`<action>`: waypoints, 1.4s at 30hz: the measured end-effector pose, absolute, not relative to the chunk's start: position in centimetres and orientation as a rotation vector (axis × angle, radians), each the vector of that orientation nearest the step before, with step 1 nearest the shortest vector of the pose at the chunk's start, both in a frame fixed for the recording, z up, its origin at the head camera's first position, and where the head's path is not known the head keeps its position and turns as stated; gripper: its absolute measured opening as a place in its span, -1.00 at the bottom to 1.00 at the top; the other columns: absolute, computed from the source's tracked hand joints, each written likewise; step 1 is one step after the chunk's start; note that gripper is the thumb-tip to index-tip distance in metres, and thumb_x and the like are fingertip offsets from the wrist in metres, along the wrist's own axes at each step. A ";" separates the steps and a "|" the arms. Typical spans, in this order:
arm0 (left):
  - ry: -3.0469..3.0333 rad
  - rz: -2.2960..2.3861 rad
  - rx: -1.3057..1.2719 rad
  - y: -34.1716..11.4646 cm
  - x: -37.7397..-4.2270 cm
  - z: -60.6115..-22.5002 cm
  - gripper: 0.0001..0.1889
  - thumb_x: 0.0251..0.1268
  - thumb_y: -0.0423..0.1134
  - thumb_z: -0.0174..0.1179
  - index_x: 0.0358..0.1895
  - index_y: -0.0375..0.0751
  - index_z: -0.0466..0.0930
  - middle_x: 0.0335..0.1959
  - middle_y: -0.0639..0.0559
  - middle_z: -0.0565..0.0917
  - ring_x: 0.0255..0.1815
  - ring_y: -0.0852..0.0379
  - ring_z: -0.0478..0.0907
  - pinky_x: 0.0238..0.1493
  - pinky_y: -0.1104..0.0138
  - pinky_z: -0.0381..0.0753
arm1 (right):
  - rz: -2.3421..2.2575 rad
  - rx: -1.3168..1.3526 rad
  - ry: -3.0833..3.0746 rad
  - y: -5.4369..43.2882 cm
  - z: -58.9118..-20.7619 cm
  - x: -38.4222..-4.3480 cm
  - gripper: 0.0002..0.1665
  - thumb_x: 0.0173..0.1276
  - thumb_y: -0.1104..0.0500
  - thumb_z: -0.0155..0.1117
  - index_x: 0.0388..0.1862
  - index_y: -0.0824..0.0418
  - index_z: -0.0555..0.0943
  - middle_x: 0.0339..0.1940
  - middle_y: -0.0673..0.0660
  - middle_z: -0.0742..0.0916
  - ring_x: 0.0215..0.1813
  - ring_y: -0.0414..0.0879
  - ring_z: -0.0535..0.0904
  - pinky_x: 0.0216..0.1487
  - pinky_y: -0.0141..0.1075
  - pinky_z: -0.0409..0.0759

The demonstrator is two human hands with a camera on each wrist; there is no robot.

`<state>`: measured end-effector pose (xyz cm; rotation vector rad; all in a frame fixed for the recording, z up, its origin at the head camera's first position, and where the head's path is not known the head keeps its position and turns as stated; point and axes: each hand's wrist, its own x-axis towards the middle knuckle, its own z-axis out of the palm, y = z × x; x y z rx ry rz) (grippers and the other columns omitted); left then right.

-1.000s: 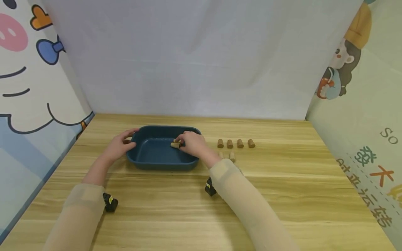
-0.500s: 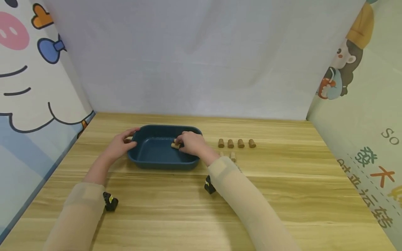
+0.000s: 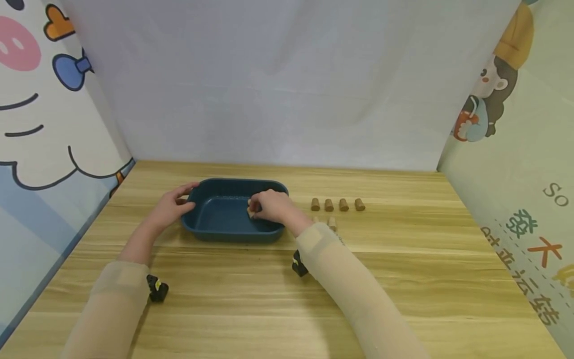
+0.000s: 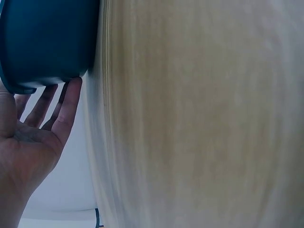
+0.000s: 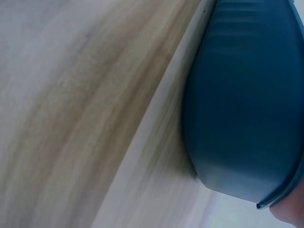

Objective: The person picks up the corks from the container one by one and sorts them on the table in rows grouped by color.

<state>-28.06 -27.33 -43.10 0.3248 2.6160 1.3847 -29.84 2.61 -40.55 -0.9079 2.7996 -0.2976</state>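
Observation:
A dark blue oblong tub (image 3: 219, 238) stands on the wooden table in the head view. My left hand (image 3: 169, 209) holds its left end, thumb over the rim. In the left wrist view, the fingers (image 4: 66, 111) of that hand lie against the outer wall. Inside the tub, towards its right end, my right hand (image 3: 272, 205) pinches a cork stopper (image 3: 250, 213). Another bit of cork shows just behind its fingertips, mostly hidden. The right wrist view gives the tub's outer wall (image 5: 242, 104) and only a sliver of that hand.
A row of several brown cork stoppers (image 3: 329, 205) stands right of the tub. In front of it are paler corks (image 3: 332, 224), one partly covered by my right sleeve (image 3: 350, 279). Black wrist devices (image 3: 158, 289) sit under both forearms. A white curtain (image 3: 278, 89) closes the back.
The cork at my right fingertips has turned and shifted slightly towards me within the tub. My left hand and the row of corks stay where they were.

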 end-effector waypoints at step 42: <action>2.609 1.382 0.304 -27.4 -28.2 -43.4 -0.38 0.43 -0.23 0.02 0.50 0.00 0.05 0.43 -0.39 0.07 0.34 -0.36 0.21 -0.11 0.19 0.53 | -0.588 -0.983 2.737 1.7 -41.1 -30.2 -0.54 0.26 -0.10 0.30 0.09 0.04 0.60 -0.19 -0.02 0.62 -0.23 -0.19 0.49 -0.25 -0.35 0.49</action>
